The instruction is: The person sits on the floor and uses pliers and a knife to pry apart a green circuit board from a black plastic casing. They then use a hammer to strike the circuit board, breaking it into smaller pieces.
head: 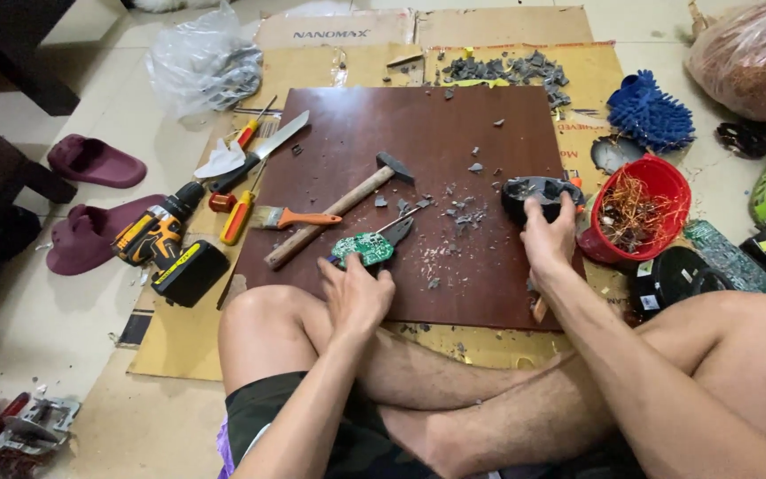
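Hands rest on the dark brown board (pixel 418 177) laid on the floor: the left hand (pixel 356 297) is closed around pliers (pixel 398 232) beside a green circuit board (pixel 363 248). The right hand (pixel 550 235) clasps a black plastic housing (pixel 538 193) near the board's right edge, next to a red bowl of copper wire (pixel 640 213). A hammer (pixel 339 211) lies between.

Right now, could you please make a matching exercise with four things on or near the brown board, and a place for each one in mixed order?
Things:
1. hammer
2. green circuit board
3. black casing
4. red bowl

Places:
A. under the right hand, at the board's right edge
B. off the board, to its right, holding wires
C. lying slanted in the middle of the brown board
D. in front of the left hand

Pairs: 1-C, 2-D, 3-A, 4-B
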